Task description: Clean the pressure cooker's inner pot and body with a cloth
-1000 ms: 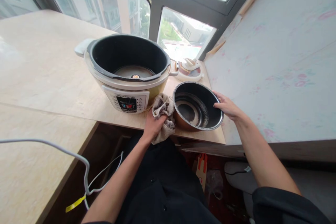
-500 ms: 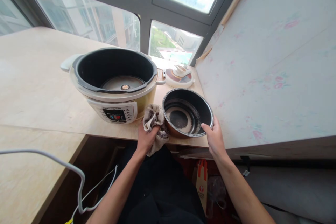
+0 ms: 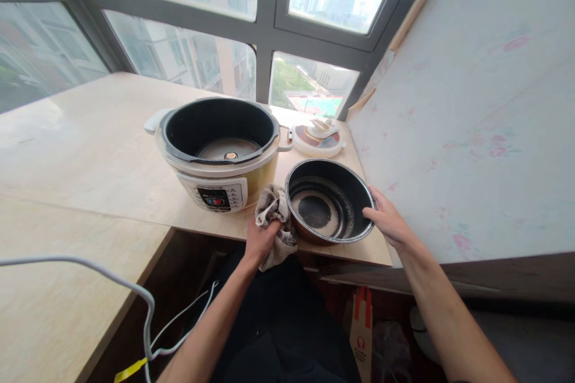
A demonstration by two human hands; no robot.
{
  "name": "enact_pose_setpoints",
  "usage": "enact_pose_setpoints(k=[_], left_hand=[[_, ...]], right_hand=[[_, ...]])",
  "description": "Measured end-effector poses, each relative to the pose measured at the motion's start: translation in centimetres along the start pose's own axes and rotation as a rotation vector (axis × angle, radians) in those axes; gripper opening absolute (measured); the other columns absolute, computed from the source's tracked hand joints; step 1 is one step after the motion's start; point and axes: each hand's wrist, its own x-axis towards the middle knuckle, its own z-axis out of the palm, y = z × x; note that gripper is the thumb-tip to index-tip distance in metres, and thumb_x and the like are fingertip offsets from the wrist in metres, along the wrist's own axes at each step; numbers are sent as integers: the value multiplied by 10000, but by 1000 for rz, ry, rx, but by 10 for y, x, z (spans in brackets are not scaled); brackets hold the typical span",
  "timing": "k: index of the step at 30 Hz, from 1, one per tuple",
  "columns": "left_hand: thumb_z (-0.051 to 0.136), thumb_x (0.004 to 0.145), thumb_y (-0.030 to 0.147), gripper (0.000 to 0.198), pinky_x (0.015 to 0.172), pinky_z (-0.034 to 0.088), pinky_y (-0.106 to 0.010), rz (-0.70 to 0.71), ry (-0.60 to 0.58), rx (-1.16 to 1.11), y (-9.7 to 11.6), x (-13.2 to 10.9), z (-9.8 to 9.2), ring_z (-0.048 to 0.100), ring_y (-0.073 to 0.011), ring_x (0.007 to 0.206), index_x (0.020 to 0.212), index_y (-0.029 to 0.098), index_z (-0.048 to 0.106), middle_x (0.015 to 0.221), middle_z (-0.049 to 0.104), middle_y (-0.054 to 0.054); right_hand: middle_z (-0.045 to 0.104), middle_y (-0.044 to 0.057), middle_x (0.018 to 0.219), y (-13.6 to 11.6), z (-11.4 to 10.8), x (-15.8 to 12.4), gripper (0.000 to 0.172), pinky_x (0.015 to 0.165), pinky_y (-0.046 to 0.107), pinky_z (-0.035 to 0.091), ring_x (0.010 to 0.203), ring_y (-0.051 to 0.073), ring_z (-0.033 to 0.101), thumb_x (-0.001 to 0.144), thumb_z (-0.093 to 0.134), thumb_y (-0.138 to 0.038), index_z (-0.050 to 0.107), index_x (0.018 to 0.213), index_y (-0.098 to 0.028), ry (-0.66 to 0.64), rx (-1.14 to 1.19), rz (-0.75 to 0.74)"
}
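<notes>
My right hand (image 3: pixel 387 218) grips the right rim of a dark inner pot (image 3: pixel 314 209), thumb inside and fingers outside. The pot tilts towards me at the counter's front edge, and its inside has a pale ring on the bottom. A crumpled, stained cloth (image 3: pixel 275 209) is bunched in my left hand (image 3: pixel 261 243), against or very close to the pot's left side. Left of the cloth stands an electric pressure cooker (image 3: pixel 215 170) without its lid, its black cavity bare. Behind the pot lies the cooker's lid (image 3: pixel 317 139), handle upward.
The stone-patterned counter (image 3: pixel 90 161) runs along the windows, with a wall in floral paper (image 3: pixel 471 119) on the right. A white cord (image 3: pixel 112 278) with a yellow tag loops at the lower left. Below the counter stands a paper bag (image 3: pixel 362 335).
My view has shifted, so everything sits farther right and a little lower. The right hand still holds the pot's rim, and the left still holds the cloth.
</notes>
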Motion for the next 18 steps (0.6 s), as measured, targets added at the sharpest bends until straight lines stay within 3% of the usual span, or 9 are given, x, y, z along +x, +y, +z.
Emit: enact_pose_setpoints(k=[5,10,14,18], left_hand=[[733,671,234,177,778,523,-325,-4,-16,2,5,2,-1,667,-225,812,834,168,731,843,739,-50],[744,674,246,192,813,526,-341,-4,-29,3,4,4,-2,671,-230,838,853,177,744,863,750,-52],[756,670,251,199,822,539,-346,-24,-24,-9,1,2,-4,679,-229,838,855,179,753,854,751,-49],[763,691,273,228,853,551,-356,-33,-36,-43,0,0,-4,698,-238,880,898,179,759,901,766,-62]], right_hand=[[643,41,1424,-1,-13,32,755,1245,485,300,1430,306,476,555,606,-144,627,1306,-224,-70,5,40],[688,42,1359,-6,-15,64,803,1134,497,472,1339,340,574,530,602,-128,644,1323,-243,-188,-7,118],[575,94,1503,-5,-9,71,847,1168,536,424,1452,367,454,583,688,-180,562,1418,-238,-12,-81,146],[394,171,1628,7,5,38,970,1224,492,352,1493,335,404,709,749,-369,323,1563,-196,229,21,147]])
